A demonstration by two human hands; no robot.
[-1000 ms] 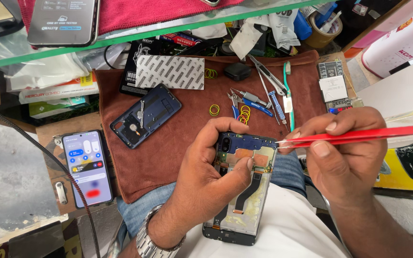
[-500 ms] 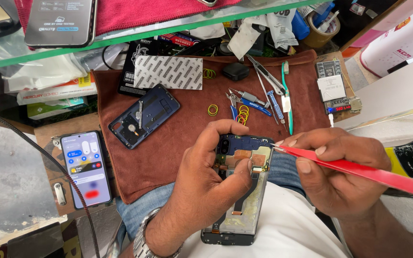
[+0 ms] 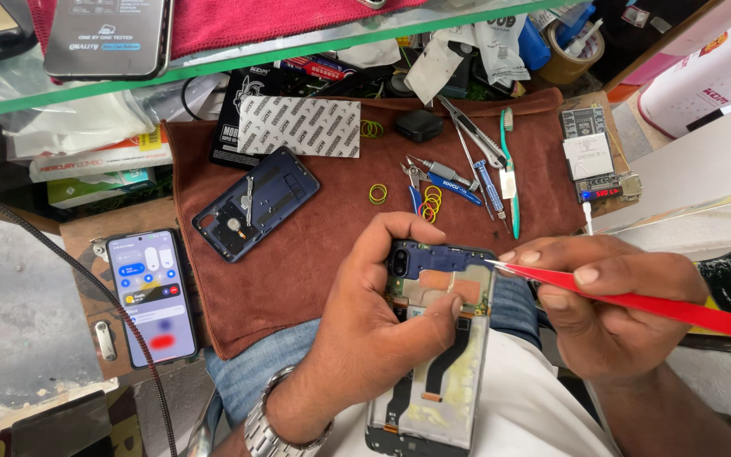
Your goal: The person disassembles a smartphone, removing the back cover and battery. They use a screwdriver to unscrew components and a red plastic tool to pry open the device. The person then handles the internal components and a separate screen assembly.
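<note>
Opened blue smartphone (image 3: 433, 338), gripped by my left hand (image 3: 374, 330); my right hand (image 3: 611, 313), pinching red-handled tweezers (image 3: 670, 306), has lowered their tip to its top-right edge.

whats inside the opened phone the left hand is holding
Inside the opened black phone: a dark blue top cover, copper patches, black flex cables and a yellowish panel. The left hand hides its left edge; the red tool touches the top right.
</note>
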